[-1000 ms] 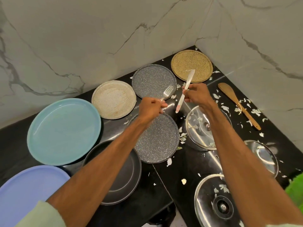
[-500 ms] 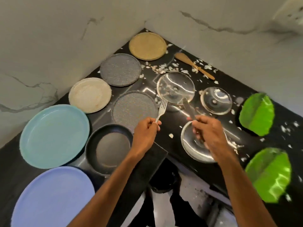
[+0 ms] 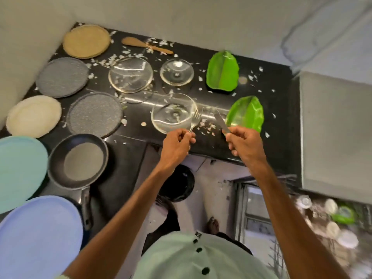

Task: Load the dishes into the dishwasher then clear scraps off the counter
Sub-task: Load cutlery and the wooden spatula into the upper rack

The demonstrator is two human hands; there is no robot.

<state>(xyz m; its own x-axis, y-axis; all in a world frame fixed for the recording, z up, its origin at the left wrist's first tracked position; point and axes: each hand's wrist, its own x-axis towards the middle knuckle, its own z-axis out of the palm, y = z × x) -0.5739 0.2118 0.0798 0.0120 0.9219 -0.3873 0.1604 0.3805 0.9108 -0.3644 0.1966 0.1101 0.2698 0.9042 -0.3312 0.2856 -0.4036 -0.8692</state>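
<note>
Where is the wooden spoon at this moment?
Head view: the wooden spoon lies at the back of the counter, just right of the tan plate and behind the large glass lid.

Steel fork (image 3: 194, 120) pinched in left hand (image 3: 177, 144), tines up and pointing away. The knife (image 3: 221, 121) is in right hand (image 3: 244, 146), blade pointing away. Both sit above the front edge of the black worktop (image 3: 277, 109).

Lying flat along the left:
- tan plate (image 3: 86, 41)
- far grey speckled plate (image 3: 62, 77)
- near grey speckled plate (image 3: 94, 114)
- cream plate (image 3: 33, 116)
- teal plate (image 3: 20, 170)
- lavender plate (image 3: 38, 236)
- black pan (image 3: 78, 161), handle towards the person

Middle: large glass lid (image 3: 130, 74), small glass lid (image 3: 177, 72), near glass lid (image 3: 174, 112).

Right of the lids: far green leaf dish (image 3: 222, 71), near green leaf dish (image 3: 246, 113).

Wooden spatula (image 3: 147, 45) at the back. White scraps (image 3: 207, 126) scattered round the lids.

Dishwasher rack (image 3: 332, 222) lower right, blurred, part loaded.
</note>
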